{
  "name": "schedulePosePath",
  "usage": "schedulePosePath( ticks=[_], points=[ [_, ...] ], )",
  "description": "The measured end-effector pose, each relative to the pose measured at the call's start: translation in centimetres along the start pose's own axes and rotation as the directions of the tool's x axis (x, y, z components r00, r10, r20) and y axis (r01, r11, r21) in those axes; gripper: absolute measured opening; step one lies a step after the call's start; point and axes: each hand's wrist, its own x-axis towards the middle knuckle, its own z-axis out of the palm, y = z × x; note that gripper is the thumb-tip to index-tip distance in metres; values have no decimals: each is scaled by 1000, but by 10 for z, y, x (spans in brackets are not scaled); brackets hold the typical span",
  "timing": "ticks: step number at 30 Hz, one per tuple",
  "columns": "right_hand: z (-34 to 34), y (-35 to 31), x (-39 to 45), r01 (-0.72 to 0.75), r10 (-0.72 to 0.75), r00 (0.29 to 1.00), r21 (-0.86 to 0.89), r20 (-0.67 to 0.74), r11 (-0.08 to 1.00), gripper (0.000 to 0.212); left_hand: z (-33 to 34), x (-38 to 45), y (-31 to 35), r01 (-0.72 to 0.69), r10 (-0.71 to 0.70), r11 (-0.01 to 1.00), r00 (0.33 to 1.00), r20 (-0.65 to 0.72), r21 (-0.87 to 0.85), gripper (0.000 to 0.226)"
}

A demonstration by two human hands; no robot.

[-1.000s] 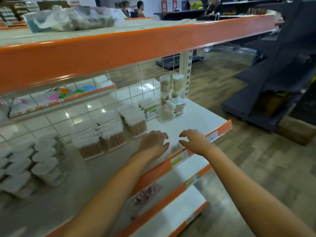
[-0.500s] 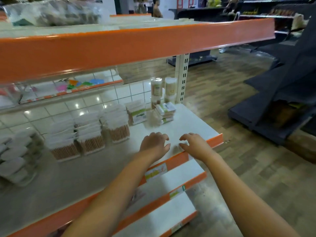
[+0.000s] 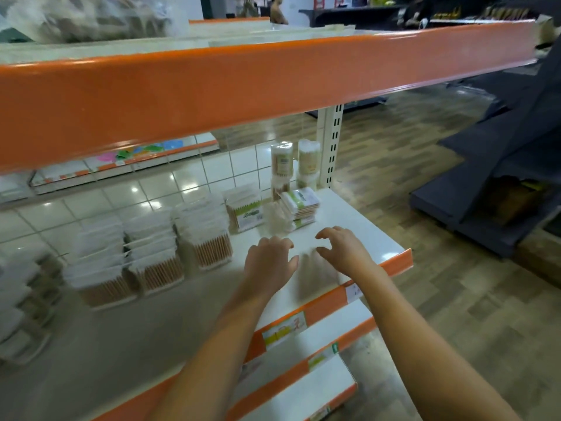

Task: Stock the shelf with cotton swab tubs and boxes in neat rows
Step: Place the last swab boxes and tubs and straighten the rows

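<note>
Both hands, left and right, hover over the shelf, each grip apart, empty. Beyond them: two tubs, three rows of boxes.

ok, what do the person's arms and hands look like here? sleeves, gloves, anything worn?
Both forearms are bare as far as the picture shows, with no sleeve in view. The left hand and right hand wear no gloves. No ring, watch or band can be made out, though motion blur softens fine detail.
</note>
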Motion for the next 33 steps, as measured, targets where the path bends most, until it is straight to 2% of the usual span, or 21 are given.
schedulePosePath(
  ticks=[4, 8, 15, 20, 26, 33],
  points=[
    [7, -3, 12, -42, 44, 998, 24, -54, 999, 34, 8, 5, -4, 47, -47, 999, 999, 16, -17, 38],
    [7, 1, 23, -9, 13, 997, 59, -73, 998, 37, 15, 9, -3, 99, -98, 994, 994, 42, -40, 37],
    [-20, 16, 61, 217, -208, 961, 33, -181, 976, 43, 20, 30, 15, 219, -216, 975, 974, 61, -47, 36],
    [-29, 19, 90, 347, -351, 933, -53, -76, 936, 50, 25, 42, 26, 284, -281, 958, 958, 64, -43, 33],
    [-29, 17, 116, 434, -428, 899, -61, 88, 899, 55, 31, 52, 31, 367, -363, 929, 929, 77, -42, 36],
    [-22, 23, 137, 500, -494, 859, -10, 131, 866, 58, 36, 54, 34, 444, -443, 892, 896, 35, -82, 36]
  ],
)
